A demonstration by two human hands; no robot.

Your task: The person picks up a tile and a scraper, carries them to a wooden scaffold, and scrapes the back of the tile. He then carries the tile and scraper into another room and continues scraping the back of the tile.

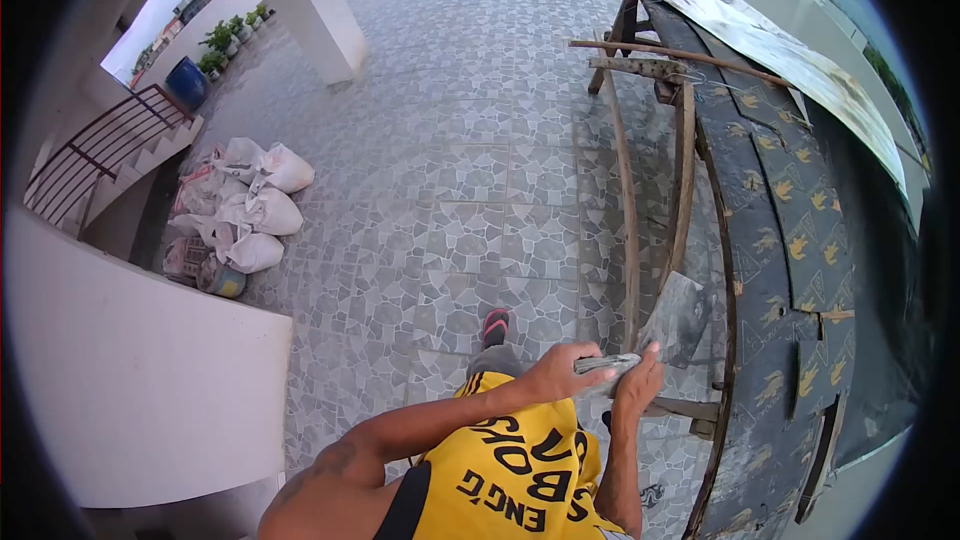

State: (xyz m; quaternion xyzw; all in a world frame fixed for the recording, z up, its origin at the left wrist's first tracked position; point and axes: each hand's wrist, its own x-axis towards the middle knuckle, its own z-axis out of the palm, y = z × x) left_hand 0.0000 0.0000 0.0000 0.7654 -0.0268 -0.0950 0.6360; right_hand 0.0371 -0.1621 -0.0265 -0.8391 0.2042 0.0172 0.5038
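Note:
A grey, dust-coated tool with a broad flat blade, which looks like a trowel [681,318], is held in front of my body at waist height. My left hand [566,370] is closed around its grey handle end. Close beside it, my right hand [637,382] grips the tool where the handle meets the blade, with the fingertips up against the blade's lower edge. The blade points up and to the right, towards the wooden frame of the long table. Part of the handle is hidden by my fingers.
Along the right runs a long makeshift table [770,230] with dark printed boards, a wooden stick [690,57] and a pale sheet [800,65] on it. Several filled white sacks [262,210] stand left, near a stair railing [100,145]. A pillar [310,5] rises from the tiled floor [480,120].

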